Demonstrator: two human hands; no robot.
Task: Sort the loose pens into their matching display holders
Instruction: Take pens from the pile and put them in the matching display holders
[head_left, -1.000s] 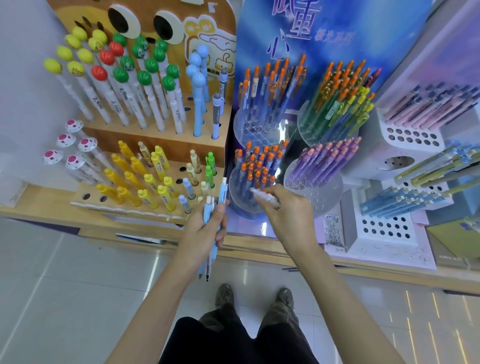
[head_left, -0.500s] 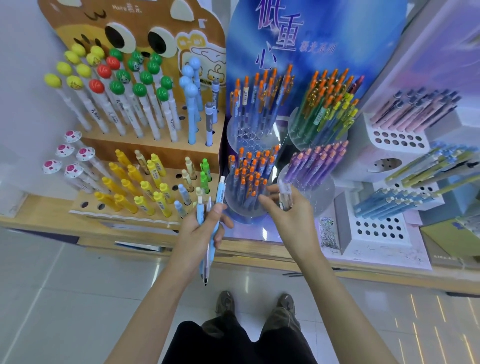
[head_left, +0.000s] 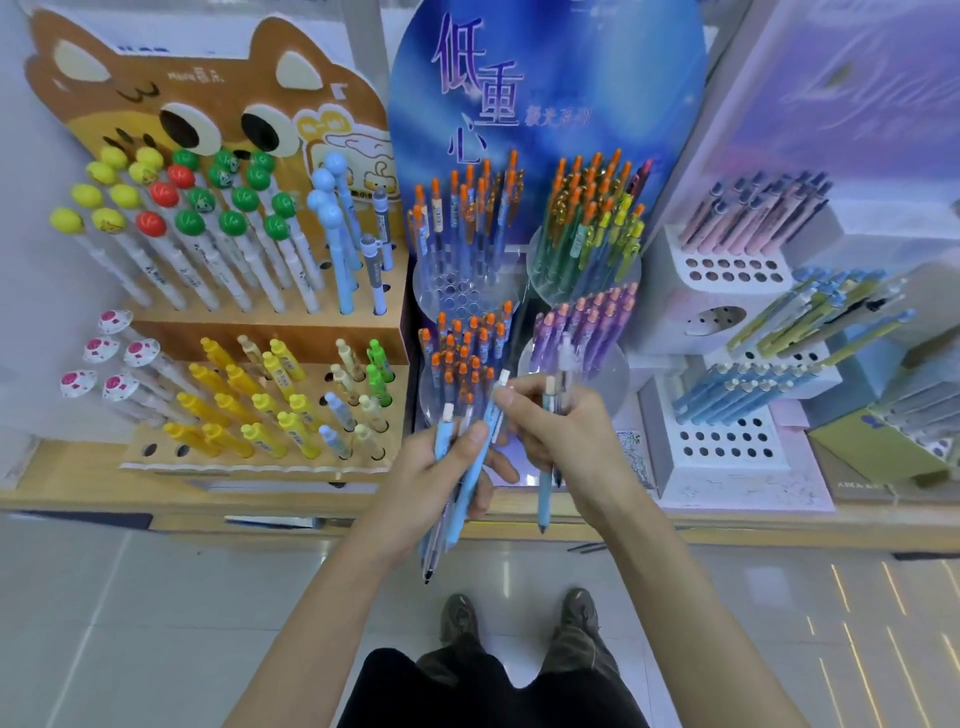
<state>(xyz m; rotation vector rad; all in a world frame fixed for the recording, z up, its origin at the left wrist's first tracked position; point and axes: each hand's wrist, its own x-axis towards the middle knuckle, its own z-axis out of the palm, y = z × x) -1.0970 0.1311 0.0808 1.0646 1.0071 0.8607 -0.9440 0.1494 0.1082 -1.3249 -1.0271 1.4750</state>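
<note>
Head view: left fingers clasp blue pens, right fingers pinch another pen.

Your left hand and right hand, both gripping loose pens, block the orange-capped holder. Approach the white holder from above (its front holes stand open); blue pens crowd its back rows. The wooden rack has free holes at its front-left corner.
</note>
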